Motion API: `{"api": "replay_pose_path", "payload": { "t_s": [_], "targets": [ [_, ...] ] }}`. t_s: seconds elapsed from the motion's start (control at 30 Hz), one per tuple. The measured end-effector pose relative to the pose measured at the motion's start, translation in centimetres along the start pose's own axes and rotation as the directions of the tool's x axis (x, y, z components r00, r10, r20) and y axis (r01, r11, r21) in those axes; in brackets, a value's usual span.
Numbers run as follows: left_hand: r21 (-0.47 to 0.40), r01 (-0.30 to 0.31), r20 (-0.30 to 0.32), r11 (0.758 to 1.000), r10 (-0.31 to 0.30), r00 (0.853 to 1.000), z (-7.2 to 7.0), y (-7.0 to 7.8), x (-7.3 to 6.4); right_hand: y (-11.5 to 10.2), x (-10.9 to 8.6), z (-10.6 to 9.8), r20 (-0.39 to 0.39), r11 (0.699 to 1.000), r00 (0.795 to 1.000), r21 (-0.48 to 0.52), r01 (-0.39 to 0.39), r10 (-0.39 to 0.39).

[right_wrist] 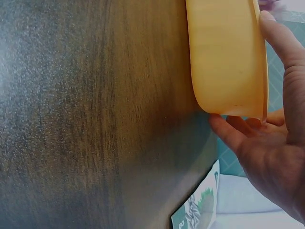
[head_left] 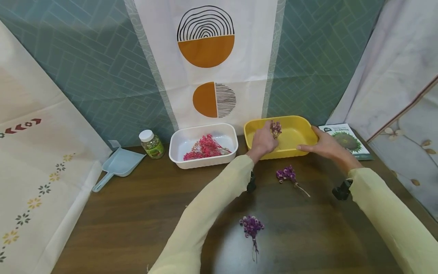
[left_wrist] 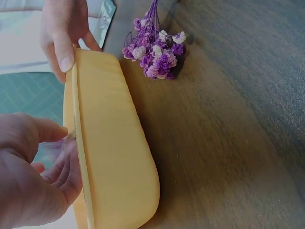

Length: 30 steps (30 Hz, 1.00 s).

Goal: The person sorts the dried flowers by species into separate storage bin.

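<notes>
My left hand pinches a small bunch of dried purple flowers over the left part of a yellow plastic tub. In the left wrist view that bunch is blurred and partly hidden by the fingers and the rim. With my right hand I hold the tub's right end, thumb on the front rim and fingers around the end wall. In front of the tub a purple flower bunch lies on the table, its stems toward the right. Nearer to me lies another purple bunch, stems toward me.
Left of the yellow tub stands a white tub with pink dried flowers in it. Farther left are a white-lidded jar and a light blue dustpan. A seed packet with a green plant picture lies behind my right wrist.
</notes>
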<state>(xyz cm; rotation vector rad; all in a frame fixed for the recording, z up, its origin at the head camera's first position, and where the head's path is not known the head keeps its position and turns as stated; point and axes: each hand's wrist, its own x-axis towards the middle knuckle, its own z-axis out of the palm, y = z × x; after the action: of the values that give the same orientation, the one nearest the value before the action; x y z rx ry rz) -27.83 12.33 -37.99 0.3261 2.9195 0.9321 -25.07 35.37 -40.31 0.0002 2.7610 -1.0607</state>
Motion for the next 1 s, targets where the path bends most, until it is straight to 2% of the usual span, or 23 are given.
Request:
{"api": "replay_pose_path", "payload": {
  "t_s": [0.17,0.27,0.37,0.47,0.6,0.73,0.83,1.0],
  "targets": [
    [0.003,-0.025,-0.005,1.0,0.025,1.0,-0.6,-0.3,-0.3,-0.2,0.1,0.0,0.0,1.0,1.0,0.002,-0.003,0.003],
    [0.007,-0.07,-0.045,0.998,0.07,0.997,-1.1,-0.5,-1.1,-0.3,0.2,0.1,-0.016,1.0,1.0,-0.013,0.012,-0.012],
    [0.004,-0.133,-0.084,0.991,0.133,0.988,-1.4,-0.4,-2.8,-0.3,0.2,0.2,-0.032,0.999,0.999,-0.021,0.035,-0.036],
    [-0.033,-0.161,-0.067,0.986,0.158,0.985,-1.4,-0.1,-5.1,-0.3,0.3,0.2,-0.038,0.999,0.998,-0.004,0.051,-0.051],
    [-0.099,-0.115,0.052,0.988,0.121,0.991,-0.6,0.4,-8.1,-0.2,0.3,0.0,-0.038,0.999,0.998,-0.015,0.049,-0.05],
    [-0.149,-0.044,0.151,0.988,0.067,0.986,0.7,0.3,-10.5,0.0,0.1,0.0,-0.033,0.999,0.999,-0.038,0.035,-0.036],
    [-0.161,-0.006,0.169,0.987,0.033,0.985,1.8,0.0,-11.4,0.1,0.0,0.1,-0.03,0.999,0.999,-0.028,0.031,-0.032],
    [-0.067,0.04,0.158,0.997,-0.029,0.987,3.3,0.2,-12.0,0.1,-0.1,0.1,-0.028,0.999,0.999,-0.031,0.033,-0.034]
  ]
}}
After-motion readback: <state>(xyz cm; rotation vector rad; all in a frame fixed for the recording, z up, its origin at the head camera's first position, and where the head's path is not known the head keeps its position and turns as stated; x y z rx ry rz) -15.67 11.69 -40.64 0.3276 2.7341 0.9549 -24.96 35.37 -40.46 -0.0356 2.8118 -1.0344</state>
